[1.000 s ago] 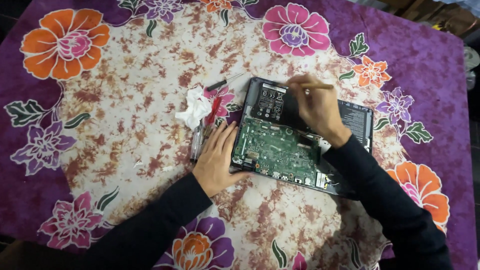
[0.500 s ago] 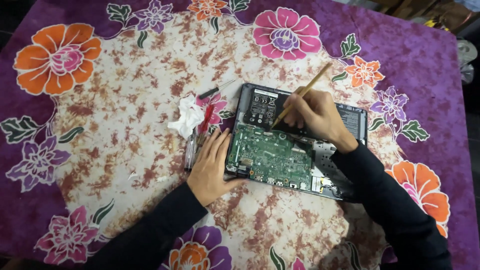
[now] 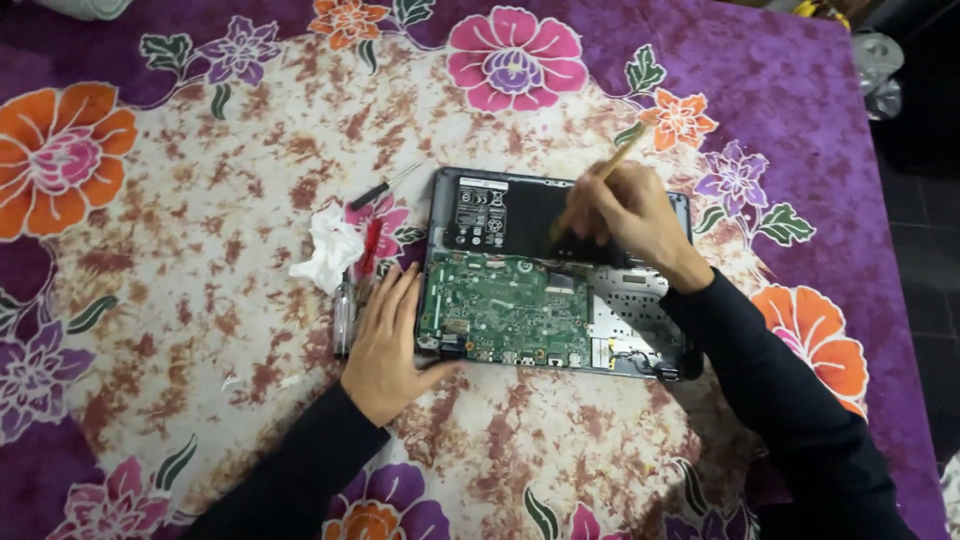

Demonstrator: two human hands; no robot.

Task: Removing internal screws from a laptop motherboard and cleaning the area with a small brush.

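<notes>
An opened laptop point(image 3: 520, 345) lies on the flowered cloth, its green circuit board point(image 3: 505, 305) and black battery point(image 3: 490, 212) exposed. My left hand point(image 3: 388, 345) rests flat against the laptop's left edge, fingers spread on the cloth. My right hand point(image 3: 630, 215) is over the upper right of the laptop and grips a thin wooden-handled brush point(image 3: 598, 185), its tip down on the black battery area.
A crumpled white tissue point(image 3: 328, 250) lies left of the laptop. Beside it are a red-handled screwdriver point(image 3: 370, 250), a clear-handled one point(image 3: 345, 315) and a thin black one point(image 3: 385, 187). The purple cloth point(image 3: 150, 300) covers the whole table; its right edge drops to dark floor.
My right hand has swung the brush from lying across the top edge to pointing down-left onto the battery. The left hand stays at the laptop's left edge.
</notes>
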